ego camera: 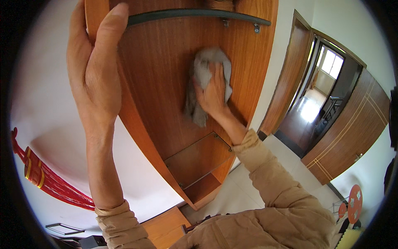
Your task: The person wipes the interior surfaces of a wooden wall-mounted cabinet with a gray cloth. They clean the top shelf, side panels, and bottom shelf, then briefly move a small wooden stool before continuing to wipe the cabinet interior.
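My right hand [213,91] presses a grey cloth [214,67] against the brown wooden back panel [161,77] of a tall open cabinet. The hand and cloth are slightly blurred. At the upper left, my left hand [99,71] grips the cabinet's left side edge [98,12], its thumb on the inner side. A dark-edged glass shelf [192,13] crosses the cabinet above the cloth, with small metal brackets [256,28] under its right end. Below the cloth lies a lower glass shelf [199,158], over the cabinet's bottom compartment [203,188].
A red tassel [59,183] hangs on the white wall at left. An open wooden door [345,130] and doorway stand at right, beyond the tiled floor [245,186]. A wooden surface [166,225] is below the cabinet. A red round item [355,204] stands at lower right.
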A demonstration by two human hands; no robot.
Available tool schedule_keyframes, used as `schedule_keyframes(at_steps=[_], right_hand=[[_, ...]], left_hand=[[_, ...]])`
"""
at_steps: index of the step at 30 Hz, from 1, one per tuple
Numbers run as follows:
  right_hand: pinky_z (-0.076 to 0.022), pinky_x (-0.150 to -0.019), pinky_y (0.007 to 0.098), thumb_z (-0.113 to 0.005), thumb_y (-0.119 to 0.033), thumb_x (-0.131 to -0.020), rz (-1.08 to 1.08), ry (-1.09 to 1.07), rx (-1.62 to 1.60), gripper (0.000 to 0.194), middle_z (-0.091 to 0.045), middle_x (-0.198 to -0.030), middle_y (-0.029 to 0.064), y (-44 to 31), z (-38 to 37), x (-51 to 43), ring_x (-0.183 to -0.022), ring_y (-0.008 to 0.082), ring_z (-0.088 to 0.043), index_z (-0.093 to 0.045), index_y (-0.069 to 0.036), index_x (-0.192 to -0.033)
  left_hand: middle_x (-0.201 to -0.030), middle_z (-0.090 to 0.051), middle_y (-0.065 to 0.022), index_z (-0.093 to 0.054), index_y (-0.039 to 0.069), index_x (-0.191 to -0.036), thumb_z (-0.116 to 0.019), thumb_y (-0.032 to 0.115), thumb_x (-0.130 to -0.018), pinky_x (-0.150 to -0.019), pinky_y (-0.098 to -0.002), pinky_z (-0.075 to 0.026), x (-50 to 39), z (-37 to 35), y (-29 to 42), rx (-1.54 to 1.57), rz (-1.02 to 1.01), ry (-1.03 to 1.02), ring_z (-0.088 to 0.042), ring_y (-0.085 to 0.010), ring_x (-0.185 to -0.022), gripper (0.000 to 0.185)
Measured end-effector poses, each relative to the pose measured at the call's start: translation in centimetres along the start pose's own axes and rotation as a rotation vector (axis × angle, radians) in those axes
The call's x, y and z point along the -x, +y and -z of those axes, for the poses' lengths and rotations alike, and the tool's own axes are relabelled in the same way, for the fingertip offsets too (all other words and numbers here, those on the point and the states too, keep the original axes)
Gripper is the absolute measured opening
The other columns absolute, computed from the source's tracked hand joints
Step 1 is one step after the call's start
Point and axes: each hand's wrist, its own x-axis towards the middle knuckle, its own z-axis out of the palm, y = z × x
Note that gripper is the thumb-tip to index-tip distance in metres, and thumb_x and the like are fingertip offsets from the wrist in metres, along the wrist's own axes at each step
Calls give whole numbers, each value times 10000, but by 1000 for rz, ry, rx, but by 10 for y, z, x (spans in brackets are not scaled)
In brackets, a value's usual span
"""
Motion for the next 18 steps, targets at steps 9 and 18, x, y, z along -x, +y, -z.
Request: schedule_keyframes(at_steps=[9,18], right_hand=[[-283,-1078,583,-734,-97,-787,54,142,84,762,-328,-1398,343,-8,3,-28,-1316,513,-302,-320,130,-1385],[-308,-1001,554,-736,-97,-753,92,206,143,708,-400,-1289,307,-3,11,-56,-1184,453,-359,-388,162,-1312]], left_hand=[[-1292,-594,-187,-525,102,-1389,-530,626,-883,-1099,-430,-388,1,2,-6,-30,-2,5,-555,-288,-1242,729],[-1297,-591,-179,-545,91,-1364,-539,601,-892,-1092,-410,-393,-2,2,-4,0,5,0,-546,-277,-1248,696]])
